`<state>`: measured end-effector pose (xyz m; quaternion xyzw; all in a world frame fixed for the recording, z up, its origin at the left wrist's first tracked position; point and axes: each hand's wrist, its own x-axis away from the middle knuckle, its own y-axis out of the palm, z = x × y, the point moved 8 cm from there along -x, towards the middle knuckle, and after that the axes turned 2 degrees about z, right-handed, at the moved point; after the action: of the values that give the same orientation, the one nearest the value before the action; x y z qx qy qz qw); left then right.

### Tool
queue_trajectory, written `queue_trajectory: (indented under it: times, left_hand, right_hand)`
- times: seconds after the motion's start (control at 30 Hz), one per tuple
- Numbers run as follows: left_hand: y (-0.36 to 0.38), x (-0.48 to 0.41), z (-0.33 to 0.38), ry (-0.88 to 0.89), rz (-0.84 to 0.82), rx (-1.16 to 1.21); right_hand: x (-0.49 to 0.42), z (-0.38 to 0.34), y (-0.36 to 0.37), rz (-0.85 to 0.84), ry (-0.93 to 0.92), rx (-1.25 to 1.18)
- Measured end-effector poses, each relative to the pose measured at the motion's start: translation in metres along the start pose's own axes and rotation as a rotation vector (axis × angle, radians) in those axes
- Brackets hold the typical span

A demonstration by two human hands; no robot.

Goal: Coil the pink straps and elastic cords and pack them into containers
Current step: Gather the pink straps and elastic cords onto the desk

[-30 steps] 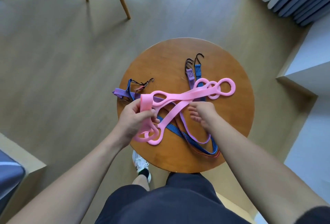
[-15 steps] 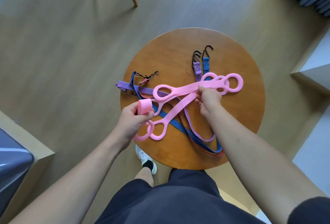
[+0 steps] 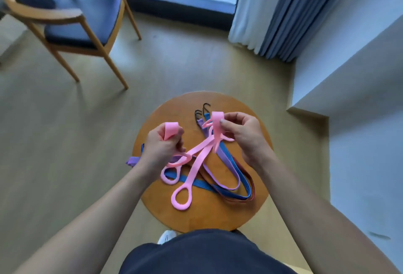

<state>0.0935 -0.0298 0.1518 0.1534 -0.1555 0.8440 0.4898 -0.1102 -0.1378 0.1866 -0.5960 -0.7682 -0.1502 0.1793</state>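
Pink straps (image 3: 197,160) with oval loop ends hang between both hands above the round wooden table (image 3: 165,204). My left hand (image 3: 160,147) grips one folded pink end, which sticks up past my fist. My right hand (image 3: 242,131) pinches another folded pink end with several loops bunched below it. One pink loop (image 3: 181,197) rests on the tabletop. Blue, purple and red elastic cords (image 3: 231,177) with black hooks (image 3: 201,111) lie spread on the table beneath the straps.
A wooden chair (image 3: 65,16) with a dark seat stands at the far left. Curtains (image 3: 290,11) hang at the far right beside a white ledge (image 3: 349,81). No container is in view. My dark shorts (image 3: 207,254) fill the near edge.
My right hand picked up the far looped ends of the pink straps and lifted them. My left hand rose too, and the camera tilted up, bringing the chair and window into view.
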Motion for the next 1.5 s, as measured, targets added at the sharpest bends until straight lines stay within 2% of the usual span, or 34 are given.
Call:
queue_trajectory:
  times: [0.13, 0.4, 0.6, 0.73, 0.93, 1.13, 1.2, 1.33, 1.5]
  left_hand:
    - [0.014, 0.014, 0.058, 0.150, -0.136, -0.001]
    - [0.048, 0.100, 0.163, 0.434, -0.451, -0.009]
    - [0.084, 0.195, 0.175, 0.492, -0.820, 0.017]
    - [0.105, 0.249, 0.150, 0.492, -0.971, 0.003]
    - [0.142, 0.340, 0.110, 0.504, -1.198, -0.150]
    - [0.195, 0.429, 0.077, 0.549, -1.202, -0.229]
    - [0.217, 0.456, 0.065, 0.517, -1.221, -0.229]
    - [0.263, 0.511, 0.030, 0.390, -1.266, -0.222]
    - [0.316, 0.570, -0.036, 0.316, -1.266, -0.313]
  right_hand:
    - [0.054, -0.050, -0.014, 0.065, -0.151, 0.129]
    - [0.193, -0.124, -0.022, 0.136, -0.451, 0.170]
    - [0.287, -0.123, -0.048, 0.315, -0.568, 0.141]
    - [0.341, -0.098, -0.073, 0.458, -0.584, 0.095]
    - [0.433, -0.042, -0.128, 0.684, -0.580, 0.036]
    - [0.525, 0.015, -0.187, 0.915, -0.602, 0.031]
    - [0.551, 0.043, -0.207, 0.919, -0.518, 0.102]
    - [0.580, 0.127, -0.232, 0.740, -0.236, 0.013]
    - [0.637, 0.219, -0.273, 0.883, -0.140, -0.236]
